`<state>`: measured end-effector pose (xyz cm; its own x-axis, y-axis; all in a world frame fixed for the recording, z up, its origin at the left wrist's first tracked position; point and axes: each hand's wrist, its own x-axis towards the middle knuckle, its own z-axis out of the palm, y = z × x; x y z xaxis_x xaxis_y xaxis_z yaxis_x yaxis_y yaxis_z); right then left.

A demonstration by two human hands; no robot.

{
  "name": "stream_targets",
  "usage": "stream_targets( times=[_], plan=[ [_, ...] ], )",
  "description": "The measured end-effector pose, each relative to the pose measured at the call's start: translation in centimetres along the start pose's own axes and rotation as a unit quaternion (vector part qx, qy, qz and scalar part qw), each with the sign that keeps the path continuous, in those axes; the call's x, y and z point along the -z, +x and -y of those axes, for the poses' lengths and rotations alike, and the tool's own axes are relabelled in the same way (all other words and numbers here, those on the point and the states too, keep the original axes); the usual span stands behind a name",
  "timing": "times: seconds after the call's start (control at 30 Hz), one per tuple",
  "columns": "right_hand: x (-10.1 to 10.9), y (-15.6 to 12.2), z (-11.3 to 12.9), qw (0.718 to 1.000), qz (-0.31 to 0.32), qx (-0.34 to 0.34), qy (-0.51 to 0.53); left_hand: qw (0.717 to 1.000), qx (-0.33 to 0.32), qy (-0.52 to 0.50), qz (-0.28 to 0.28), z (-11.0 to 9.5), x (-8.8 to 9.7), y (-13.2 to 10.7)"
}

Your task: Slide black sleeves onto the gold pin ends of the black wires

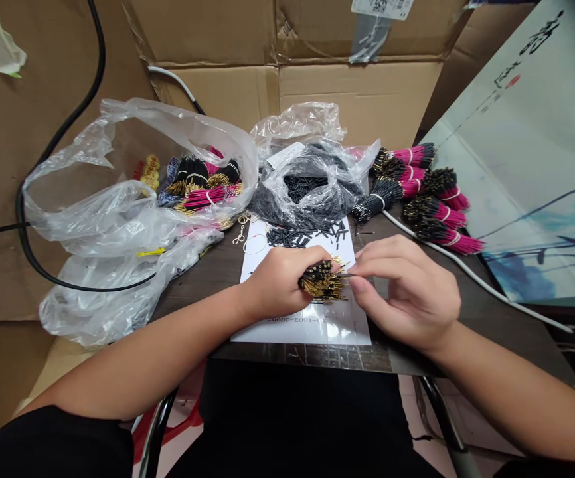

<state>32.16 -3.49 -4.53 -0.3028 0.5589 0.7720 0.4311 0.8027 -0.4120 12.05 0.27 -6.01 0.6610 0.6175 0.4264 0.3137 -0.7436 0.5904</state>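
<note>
Near the front edge of the counter (392,355), a gold-tipped wire bundle (323,281) is clenched in the left hand (282,279), ends toward the right hand (410,295), where a thin dark piece (344,273) is pinched.

Left sleeve (63,438): black, plain, hem near elbow | Right sleeve (549,469): black, largely cut off by lower edge of view | Clothing over lap (302,418): black | Left hand (280,282), right hand (407,292): bare
</note>
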Motion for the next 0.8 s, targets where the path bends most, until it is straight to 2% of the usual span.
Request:
stream_targets(
  times=[0.2, 0.63, 0.8],
  plan=[
    [0.03, 0.08, 0.30, 0.999, 0.035, 0.026, -0.011, 0.999, 0.000, 0.047, 0.013, 0.30, -0.05, -0.13],
    [-0.07, 0.21, 0.19, 0.998, 0.052, 0.022, -0.030, 0.995, 0.015, 0.092, 0.035, 0.30, 0.14, -0.05],
    [-0.23, -0.08, 0.15, 0.995, 0.045, 0.037, -0.076, 0.990, 0.036, 0.124, 0.057, 0.26, 0.00, 0.11]
  ],
)
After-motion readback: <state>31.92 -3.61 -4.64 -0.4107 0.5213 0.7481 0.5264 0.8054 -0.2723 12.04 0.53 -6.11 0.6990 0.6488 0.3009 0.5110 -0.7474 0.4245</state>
